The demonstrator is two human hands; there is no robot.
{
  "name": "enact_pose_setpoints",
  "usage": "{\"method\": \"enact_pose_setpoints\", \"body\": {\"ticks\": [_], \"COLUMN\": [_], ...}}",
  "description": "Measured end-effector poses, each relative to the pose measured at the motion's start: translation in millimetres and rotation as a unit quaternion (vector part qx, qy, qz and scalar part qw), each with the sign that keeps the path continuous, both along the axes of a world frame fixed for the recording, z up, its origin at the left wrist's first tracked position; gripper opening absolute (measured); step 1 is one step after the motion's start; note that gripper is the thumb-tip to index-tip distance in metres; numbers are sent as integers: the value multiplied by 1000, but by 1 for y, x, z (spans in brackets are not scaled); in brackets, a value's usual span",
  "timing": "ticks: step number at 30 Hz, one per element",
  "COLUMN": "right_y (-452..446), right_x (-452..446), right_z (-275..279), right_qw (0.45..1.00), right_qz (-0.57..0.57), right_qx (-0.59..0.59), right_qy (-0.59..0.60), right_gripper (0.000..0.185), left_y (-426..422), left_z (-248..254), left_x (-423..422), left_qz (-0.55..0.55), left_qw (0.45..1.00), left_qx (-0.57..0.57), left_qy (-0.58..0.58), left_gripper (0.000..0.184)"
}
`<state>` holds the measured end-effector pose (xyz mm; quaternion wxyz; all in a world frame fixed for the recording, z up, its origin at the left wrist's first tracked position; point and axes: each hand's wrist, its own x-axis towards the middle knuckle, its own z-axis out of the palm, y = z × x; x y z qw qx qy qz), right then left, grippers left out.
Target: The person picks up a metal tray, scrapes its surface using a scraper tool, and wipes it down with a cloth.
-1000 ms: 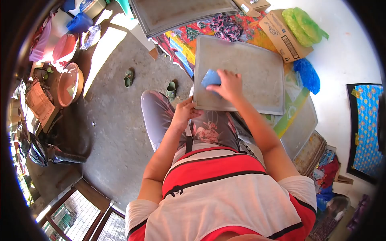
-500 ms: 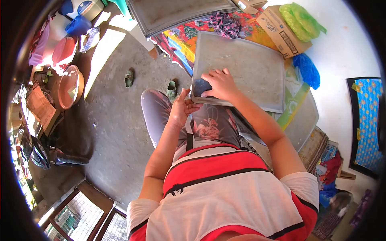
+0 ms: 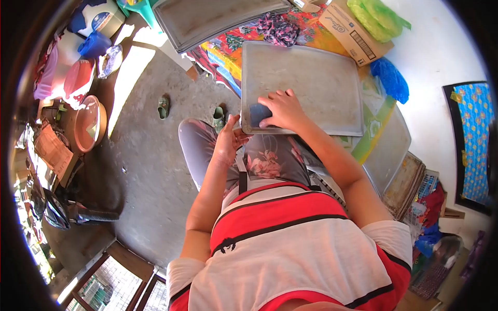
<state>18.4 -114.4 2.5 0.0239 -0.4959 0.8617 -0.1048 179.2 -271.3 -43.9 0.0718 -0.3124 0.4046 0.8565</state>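
A grey rectangular metal tray [image 3: 311,78] lies over the table's edge and above my lap. My right hand [image 3: 284,110] grips a flat blue-grey scraper-like piece [image 3: 259,114], which is pressed on the tray's surface near its lower left corner. Beside that corner, my left hand [image 3: 230,139] supports the tray from its left edge, fingers partly spread and some hidden under the rim.
Stacked trays [image 3: 218,20], a crumpled patterned cloth [image 3: 278,29] and a cardboard box [image 3: 355,33] with a green bag [image 3: 378,18] are behind. A blue bag [image 3: 390,79] hangs at right. Green shoes [image 3: 218,118] and an orange basin [image 3: 90,124] are left.
The blue-grey piece in my right hand has moved left and down to the tray's lower left corner. My left hand has loosened its fingers there. The camera view has shifted slightly.
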Motion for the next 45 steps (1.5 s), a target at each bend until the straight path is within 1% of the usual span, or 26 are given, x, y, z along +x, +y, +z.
{"method": "enact_pose_setpoints", "body": {"ticks": [1, 4, 5, 7, 8, 11, 12, 13, 14, 15, 16, 17, 18, 20, 21, 23, 26, 28, 29, 30, 33, 35, 37, 40, 42, 45], "right_y": [-2, -8, -8, -8, -7, 0, -2, 3, 7, 10, 18, 29, 44, 79, 100, 140, 169, 134, 108, 90, 82, 114, 136, 100, 58, 26], "right_x": [-2, 2, 1, -3, -7, -5, 0, 4, 7, 9, 8, 4, -2, -20, -34, -55, -67, -44, -24, -9, -10, -43, -64, -39, 3, 31], "right_z": [0, -3, -3, 4, 2, -7, 5, 6, 7, 7, 4, -1, -9, -24, -30, -18, -17, -24, -14, -34, -23, -32, -23, -15, -21, -31], "right_qw": [1000, 998, 998, 998, 999, 995, 991, 988, 985, 982, 975, 975, 972, 952, 933, 872, 809, 857, 893, 922, 923, 877, 821, 864, 919, 945], "right_qz": [-23, 58, 61, 59, 6, 34, 37, 29, 21, 14, -34, -84, -132, -249, -319, -468, -585, -513, -446, -380, -384, -478, -567, -492, -379, -312], "right_qx": [-9, -5, 7, 30, -9, 21, 67, 77, 86, 94, 82, 57, 32, -17, -42, -59, -39, -35, -11, -37, -13, -46, -56, -46, -58, -90], "right_qy": [6, 11, 2, -15, -34, -93, -111, -130, -148, -165, -202, -198, -194, -177, -162, -128, -42, -15, -52, 70, 32, 0, -28, -99, -86, -31], "right_gripper": [65, 66, 66, 67, 67, 69, 69, 69, 68, 68, 69, 70, 71, 70, 70, 70, 70, 70, 71, 72, 69, 69, 71, 69, 67, 68], "left_y": [-1, 2, 2, 2, 1, 5, 4, 3, 3, 4, 4, 4, 5, 6, 6, 6, 8, 9, 10, 11, 5, 10, 21, 31, 35, 37], "left_z": [-2, 2, -1, -4, -4, -1, -4, -6, -9, -5, -1, 3, 5, -7, -13, -18, -14, -11, -11, -12, -18, -22, -18, -13, -8, -3], "left_x": [-2, -2, 0, 2, 1, -2, -2, 0, 1, -1, -3, -4, -5, -5, -4, -4, -6, -8, -8, -6, 4, 14, 20, 25, 25, 27], "left_qz": [-4, 19, 14, -4, 4, 9, 2, -4, 7, 2, -1, -2, 10, -13, -27, -31, -32, -28, -25, -21, -19, -32, -45, -70, -72, -81], "left_qw": [1000, 1000, 1000, 999, 1000, 1000, 999, 999, 998, 999, 1000, 1000, 1000, 997, 995, 995, 994, 993, 993, 993, 995, 994, 992, 989, 988, 984], "left_qx": [0, 2, 12, 30, 26, 29, 35, 41, 56, 35, 15, -5, -13, -64, -90, -92, -104, -113, -115, -117, -92, -105, -114, -127, -131, -155], "left_qy": [6, -6, 0, 13, 6, 1, 5, 9, 13, 11, 9, 6, 4, 27, 38, 27, 14, 7, 3, -3, 30, 21, 21, 27, 23, 23], "left_gripper": [71, 69, 69, 69, 68, 69, 69, 69, 61, 57, 53, 49, 40, 39, 39, 37, 35, 34, 33, 33, 34, 35, 36, 35, 32, 31]}}
